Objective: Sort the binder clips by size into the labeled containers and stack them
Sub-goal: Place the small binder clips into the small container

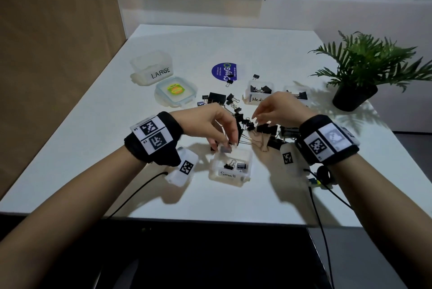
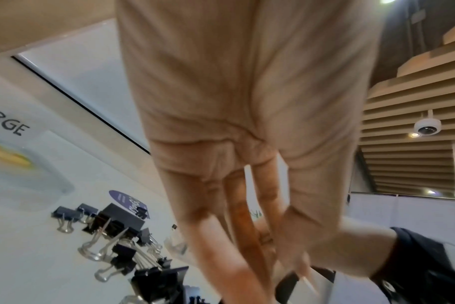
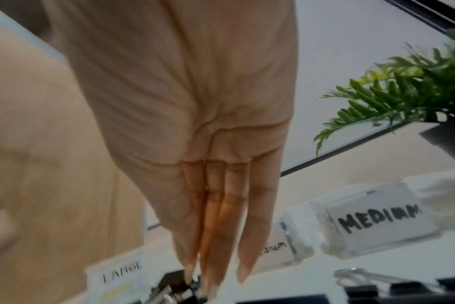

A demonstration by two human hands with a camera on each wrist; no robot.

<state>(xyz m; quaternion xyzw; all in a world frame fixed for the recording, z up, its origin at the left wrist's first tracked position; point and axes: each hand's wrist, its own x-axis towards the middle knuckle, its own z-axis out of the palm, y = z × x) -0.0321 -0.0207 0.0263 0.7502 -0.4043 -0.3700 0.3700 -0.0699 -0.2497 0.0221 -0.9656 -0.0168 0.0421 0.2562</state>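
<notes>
Black binder clips of mixed sizes lie in a pile point(image 1: 233, 106) point(image 2: 122, 234) at the table's middle. My left hand point(image 1: 225, 144) point(image 2: 221, 257) hovers over the clear box labelled Small point(image 1: 245, 173), its fingertips pinching a small grey clip point(image 1: 225, 149) just above the rim. Two small clips lie inside that box. My right hand point(image 1: 256, 121) point(image 3: 210, 277) reaches into the pile with straight fingers, the tips touching small black clips; no grip shows. The Large box point(image 1: 152, 71) stands far left, and two Medium boxes point(image 1: 259, 93) point(image 3: 377, 222) hold clips at the right.
A loose lid point(image 1: 176, 92) lies beside the Large box. A round purple sticker point(image 1: 224, 72) sits behind the pile. A potted fern point(image 1: 357, 71) point(image 3: 403, 92) stands at the far right. Cables trail off the front edge from both wrists.
</notes>
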